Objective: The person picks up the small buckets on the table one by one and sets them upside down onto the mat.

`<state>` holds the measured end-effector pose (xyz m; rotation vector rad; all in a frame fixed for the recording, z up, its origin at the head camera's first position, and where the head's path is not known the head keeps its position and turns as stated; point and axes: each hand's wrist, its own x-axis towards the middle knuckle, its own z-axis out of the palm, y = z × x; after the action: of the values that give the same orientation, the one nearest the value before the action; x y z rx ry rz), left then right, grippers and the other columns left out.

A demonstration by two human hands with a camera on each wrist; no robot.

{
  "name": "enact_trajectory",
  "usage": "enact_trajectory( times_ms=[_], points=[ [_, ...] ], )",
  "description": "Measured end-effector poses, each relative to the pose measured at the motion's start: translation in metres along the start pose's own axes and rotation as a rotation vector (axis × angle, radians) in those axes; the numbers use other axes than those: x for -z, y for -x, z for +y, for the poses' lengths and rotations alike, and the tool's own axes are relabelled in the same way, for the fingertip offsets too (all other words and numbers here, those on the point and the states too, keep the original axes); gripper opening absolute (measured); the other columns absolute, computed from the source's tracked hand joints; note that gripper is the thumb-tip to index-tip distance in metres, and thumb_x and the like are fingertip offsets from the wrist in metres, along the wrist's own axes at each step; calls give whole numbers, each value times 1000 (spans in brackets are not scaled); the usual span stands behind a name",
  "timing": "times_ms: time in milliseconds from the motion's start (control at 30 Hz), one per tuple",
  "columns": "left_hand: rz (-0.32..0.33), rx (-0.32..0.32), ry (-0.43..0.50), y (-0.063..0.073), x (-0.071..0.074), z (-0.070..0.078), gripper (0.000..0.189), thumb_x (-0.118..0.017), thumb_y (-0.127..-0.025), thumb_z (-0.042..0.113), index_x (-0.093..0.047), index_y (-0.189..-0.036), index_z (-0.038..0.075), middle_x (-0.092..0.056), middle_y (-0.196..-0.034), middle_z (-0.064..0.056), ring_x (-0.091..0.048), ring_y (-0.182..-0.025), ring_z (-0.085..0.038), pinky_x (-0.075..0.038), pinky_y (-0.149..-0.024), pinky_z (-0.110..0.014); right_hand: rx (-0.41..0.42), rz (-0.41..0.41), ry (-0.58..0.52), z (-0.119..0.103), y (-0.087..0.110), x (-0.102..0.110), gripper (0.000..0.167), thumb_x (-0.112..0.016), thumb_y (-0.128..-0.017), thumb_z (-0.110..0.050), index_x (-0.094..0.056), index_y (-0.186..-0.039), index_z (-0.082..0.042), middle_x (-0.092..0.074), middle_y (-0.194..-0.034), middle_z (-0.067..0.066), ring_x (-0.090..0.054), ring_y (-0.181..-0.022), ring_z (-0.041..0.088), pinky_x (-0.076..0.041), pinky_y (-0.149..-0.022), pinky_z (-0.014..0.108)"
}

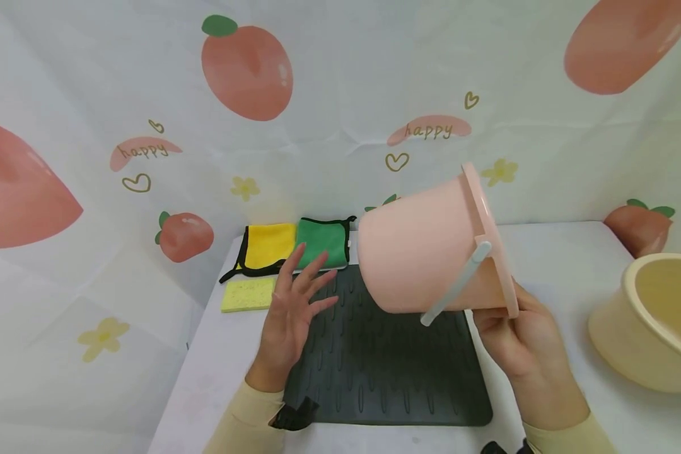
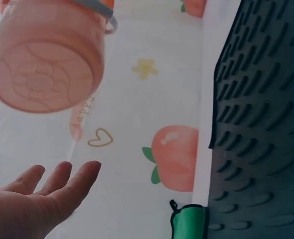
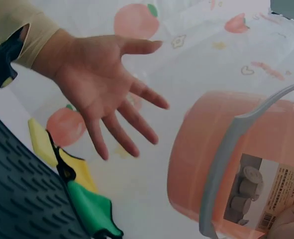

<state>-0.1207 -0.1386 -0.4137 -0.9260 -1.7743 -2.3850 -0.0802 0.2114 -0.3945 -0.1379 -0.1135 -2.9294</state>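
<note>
A pink bucket is tilted on its side in the air above a dark ribbed mat, its rim toward the right and its base toward the left. My right hand grips it at the lower part of the rim. A grey handle hangs down across its side. In the right wrist view, a printed label shows on the bucket. My left hand is held up with fingers spread, apart from the bucket base, which the left wrist view shows with a moulded flower pattern.
At the table's back left lie a folded yellow cloth, a green cloth with black edging, and a yellow sponge. A cream bucket stands at the right. A fruit-printed sheet hangs behind the table.
</note>
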Motion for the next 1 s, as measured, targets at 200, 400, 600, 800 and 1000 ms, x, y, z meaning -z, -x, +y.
enact_trajectory(
  times_ms=[200,400,600,800,1000],
  points=[
    [2,-8,-20,-11,-2,2,80,-42,-113,59,-15,-176,17,-28,-174,-22,-32,-151,-56,-36,-107,-78,-42,0,-57,19,-10,1,24,-43,-116,2,-65,-120,11,-66,-103,21,-64,-78,34,-57,-65,36],
    [22,-38,-59,-27,-1,7,89,-50,-109,66,-17,-175,17,-28,-175,-18,-33,-152,-51,-40,-107,-70,-78,-25,-103,35,-22,-2,26,-42,-116,4,-66,-121,11,-65,-103,22,-65,-79,35,-61,-67,37],
    [25,-76,-79,-37,-4,9,98,-53,-105,72,-14,-176,16,-22,-177,-15,-29,-156,-43,-42,-110,-54,-118,-4,-114,47,-30,-3,20,-48,-111,10,-67,-115,11,-65,-97,20,-66,-77,33,-60,-65,34],
    [17,-131,-61,-43,-6,2,103,-61,-101,73,-14,-176,20,-23,-176,-15,-29,-155,-41,-42,-112,-52,-106,60,-86,56,-33,-4,17,-51,-111,8,-68,-113,11,-65,-95,18,-65,-74,30,-58,-62,31],
    [-9,-194,-83,-48,-8,-1,108,-73,-95,70,-14,-176,31,-24,-171,-18,-29,-149,-44,-46,-110,-49,-137,83,-96,63,-33,-4,13,-53,-112,6,-66,-110,9,-64,-95,17,-64,-74,28,-57,-63,30]
  ],
)
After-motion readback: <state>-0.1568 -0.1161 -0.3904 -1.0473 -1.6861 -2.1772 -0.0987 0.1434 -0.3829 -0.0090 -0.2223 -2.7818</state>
